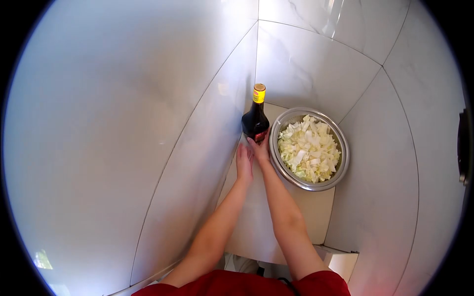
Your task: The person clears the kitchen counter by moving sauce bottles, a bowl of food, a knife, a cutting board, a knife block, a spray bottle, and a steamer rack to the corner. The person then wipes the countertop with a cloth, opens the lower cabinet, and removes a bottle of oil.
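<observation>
A dark glass sauce bottle [255, 120] with a yellow neck band and a red label stands upright in the tiled corner. My right hand [261, 148] is closed round its lower part, thumb on the near side. Just left of it, my left hand [244, 160] has its fingers stretched out and holds nothing, close to the bottle's base. To the right of the bottle is a metal basin [342, 170] full of chopped pale cabbage [308, 148]. Its rim is close beside my right hand; whether they touch I cannot tell.
Both stand on a narrow cream counter [252, 217]. A glossy tiled wall [197, 163] rises close on the left, another wall [306, 59] at the back and a third [375, 172] on the right. A dark object [463, 148] is at the far right edge.
</observation>
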`<act>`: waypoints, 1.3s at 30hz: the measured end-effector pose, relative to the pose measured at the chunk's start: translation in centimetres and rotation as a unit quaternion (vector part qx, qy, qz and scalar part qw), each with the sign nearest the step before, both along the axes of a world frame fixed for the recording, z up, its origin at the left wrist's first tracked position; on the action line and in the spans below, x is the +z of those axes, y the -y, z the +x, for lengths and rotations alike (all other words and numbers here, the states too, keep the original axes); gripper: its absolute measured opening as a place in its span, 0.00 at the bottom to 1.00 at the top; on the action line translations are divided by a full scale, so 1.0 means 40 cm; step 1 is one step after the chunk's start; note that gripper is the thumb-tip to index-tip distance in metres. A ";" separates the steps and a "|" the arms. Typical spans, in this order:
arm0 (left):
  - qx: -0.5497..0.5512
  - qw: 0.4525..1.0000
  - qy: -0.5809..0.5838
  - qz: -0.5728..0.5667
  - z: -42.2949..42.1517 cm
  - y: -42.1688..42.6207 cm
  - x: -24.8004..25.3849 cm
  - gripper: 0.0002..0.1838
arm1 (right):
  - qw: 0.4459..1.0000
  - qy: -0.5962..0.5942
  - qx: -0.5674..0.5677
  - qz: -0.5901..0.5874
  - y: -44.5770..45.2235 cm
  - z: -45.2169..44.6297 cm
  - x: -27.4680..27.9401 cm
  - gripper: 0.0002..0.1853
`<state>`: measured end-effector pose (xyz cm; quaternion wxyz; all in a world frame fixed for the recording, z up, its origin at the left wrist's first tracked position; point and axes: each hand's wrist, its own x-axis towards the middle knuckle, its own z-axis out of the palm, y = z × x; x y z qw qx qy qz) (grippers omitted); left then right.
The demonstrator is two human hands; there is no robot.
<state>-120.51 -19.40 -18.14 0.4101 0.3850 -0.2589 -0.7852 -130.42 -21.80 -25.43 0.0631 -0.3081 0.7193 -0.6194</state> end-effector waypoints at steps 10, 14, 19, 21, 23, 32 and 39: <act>-0.036 0.996 0.078 -0.004 0.116 -0.090 -0.029 0.27 | 0.993 -0.090 -0.065 -0.034 0.046 -0.030 -0.012 0.54; -0.075 0.986 0.146 0.029 0.172 -0.131 -0.017 0.24 | 0.984 0.176 0.002 0.020 -0.033 0.055 0.038 0.43; -0.096 0.991 0.035 0.090 0.210 -0.166 0.010 0.26 | 0.961 0.263 0.047 0.073 -0.185 0.188 0.066 0.34; -0.084 0.990 -0.071 0.083 0.219 -0.179 0.032 0.31 | 0.827 0.539 0.103 -0.123 -0.287 0.256 0.138 0.31; -0.064 0.978 -0.155 0.122 0.209 -0.186 0.034 0.36 | 0.790 0.553 0.108 -0.243 -0.379 0.305 0.168 0.30; -0.311 0.907 -0.229 0.169 0.302 -0.436 0.207 0.35 | 0.687 0.411 -0.024 -0.599 -0.727 0.537 0.395 0.29; -0.415 0.829 -0.284 0.245 0.443 -0.558 0.315 0.34 | 0.677 0.346 -0.062 -0.647 -0.878 0.706 0.490 0.30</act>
